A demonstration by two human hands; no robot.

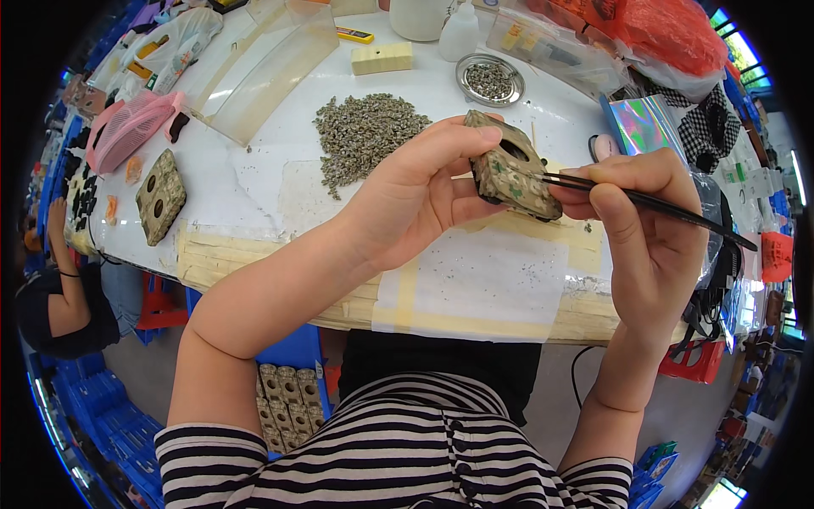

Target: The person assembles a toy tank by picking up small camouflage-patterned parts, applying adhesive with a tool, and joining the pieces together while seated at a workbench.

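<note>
My left hand (424,182) grips a camouflage-patterned casing (519,188) by its edges, tilted above the table, with the thumb near its round dark opening. In my right hand (649,212) is a pair of black tweezers (670,206), pinched between thumb and fingers. The tweezer tips reach the face of the casing; whether anything sits between them is too small to tell. Below lies a white paper sheet (475,284) dotted with tiny specks. A heap of small metallic parts (365,131) is spread beyond my left forearm.
A second camouflage casing (160,198) with two round holes lies at the left. Farther back are a round metal dish (490,81) of small parts, a cream block (381,58) and a white squeeze bottle (459,32). A blue crate of similar casings (288,399) stands below the table edge.
</note>
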